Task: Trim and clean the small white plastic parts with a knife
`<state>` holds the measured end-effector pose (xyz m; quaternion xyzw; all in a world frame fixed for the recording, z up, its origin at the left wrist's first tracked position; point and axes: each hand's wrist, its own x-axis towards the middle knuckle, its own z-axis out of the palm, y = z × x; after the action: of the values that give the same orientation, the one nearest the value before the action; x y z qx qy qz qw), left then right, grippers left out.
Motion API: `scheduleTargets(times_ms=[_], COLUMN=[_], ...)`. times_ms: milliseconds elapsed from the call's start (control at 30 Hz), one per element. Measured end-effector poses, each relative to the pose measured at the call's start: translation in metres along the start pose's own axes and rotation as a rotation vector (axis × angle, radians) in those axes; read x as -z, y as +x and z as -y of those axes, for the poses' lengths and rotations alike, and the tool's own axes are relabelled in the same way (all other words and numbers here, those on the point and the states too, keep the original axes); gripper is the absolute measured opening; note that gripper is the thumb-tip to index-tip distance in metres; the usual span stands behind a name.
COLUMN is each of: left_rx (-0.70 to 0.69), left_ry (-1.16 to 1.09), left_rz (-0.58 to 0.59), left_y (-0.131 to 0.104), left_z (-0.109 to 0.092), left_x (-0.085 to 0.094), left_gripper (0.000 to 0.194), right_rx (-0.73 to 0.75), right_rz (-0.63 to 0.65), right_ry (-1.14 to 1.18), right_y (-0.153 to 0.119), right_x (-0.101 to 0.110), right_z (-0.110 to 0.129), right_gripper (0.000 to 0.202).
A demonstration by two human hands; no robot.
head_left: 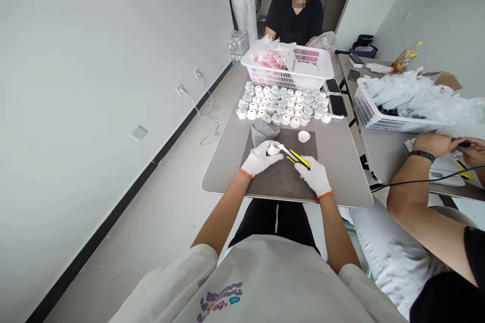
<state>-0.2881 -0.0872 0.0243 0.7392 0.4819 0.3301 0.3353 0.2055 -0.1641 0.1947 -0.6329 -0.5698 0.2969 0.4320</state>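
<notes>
In a white glove with an orange cuff, my left hand grips a small white round plastic part. My right hand, gloved the same way, is closed around a yellow and black utility knife. The knife's tip end meets the part's edge; whether the blade touches it I cannot tell. Both hands are over a dark mat on the table. A loose white cup-shaped part lies on the mat beyond the knife. Close behind my left hand is a bunched grey cloth.
Rows of white round parts cover the table's far half. Behind them stands a white basket with bagged pieces. Two phones lie at the right edge. Another person's hands work at the side table, near a basket of plastic bags.
</notes>
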Motion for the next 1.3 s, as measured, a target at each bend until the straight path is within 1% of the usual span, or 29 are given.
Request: scheduleTargets(times_ms=[33,67,133,200,233,267,300,333,400,467,533,700,867,1000,1200,1300], left_rx=[0.001,0.002,0.013,0.031,0.036,0.035,0.034,0.038,0.075,0.133,0.172,0.171,0.177,0.165,0.153,0.150], left_ry=[-0.001,-0.006,-0.024,-0.036,-0.043,-0.054,-0.070,-0.093,-0.173,-0.265,-0.328,-0.447,-0.439,-0.513,-0.524,-0.523], left_rz=[-0.002,-0.003,-0.010,-0.021,-0.024,-0.021,-0.010,0.010,0.065,0.109,0.127,0.160,0.140,0.179,0.172,0.168], left_y=[0.000,-0.001,-0.002,-0.002,-0.002,-0.002,-0.002,-0.001,-0.001,-0.001,-0.002,-0.003,-0.003,-0.004,-0.005,-0.004], left_z=[0.000,0.000,-0.001,-0.003,-0.005,-0.007,-0.009,-0.011,-0.013,-0.012,-0.008,-0.001,-0.002,-0.004,-0.004,-0.002], left_x=[0.000,0.000,0.001,0.002,0.003,0.004,0.005,0.006,0.004,0.001,-0.003,-0.009,-0.008,-0.007,-0.006,-0.007], left_gripper=[0.049,0.048,0.046,0.044,0.043,0.043,0.042,0.042,0.041,0.043,0.045,0.047,0.046,0.047,0.049,0.046], right_rx=[-0.026,-0.047,-0.150,-0.225,-0.234,-0.240,-0.243,-0.244,-0.252,-0.260,-0.270,-0.279,-0.283,-0.281,-0.290,-0.302], right_rz=[0.033,0.065,0.155,0.131,0.153,0.157,0.161,0.163,0.151,0.139,0.130,0.116,0.084,0.082,0.068,0.070], right_ry=[-0.004,-0.007,-0.012,-0.026,-0.026,-0.028,-0.029,-0.029,-0.031,-0.033,-0.034,-0.030,0.051,0.043,0.059,0.073], right_y=[-0.002,-0.009,-0.031,-0.058,-0.071,-0.080,-0.086,-0.090,-0.090,-0.086,-0.084,-0.081,-0.077,-0.077,-0.076,-0.076], right_x=[-0.028,-0.062,-0.141,-0.219,-0.251,-0.275,-0.292,-0.301,-0.304,-0.298,-0.294,-0.303,-0.307,-0.307,-0.307,-0.307], right_z=[0.007,0.012,0.017,0.017,0.016,0.014,0.011,0.008,0.003,-0.003,-0.008,-0.018,-0.023,-0.024,-0.026,-0.027], right_gripper=[0.042,0.043,0.044,0.037,0.036,0.036,0.037,0.037,0.034,0.032,0.033,0.033,0.035,0.033,0.040,0.041])
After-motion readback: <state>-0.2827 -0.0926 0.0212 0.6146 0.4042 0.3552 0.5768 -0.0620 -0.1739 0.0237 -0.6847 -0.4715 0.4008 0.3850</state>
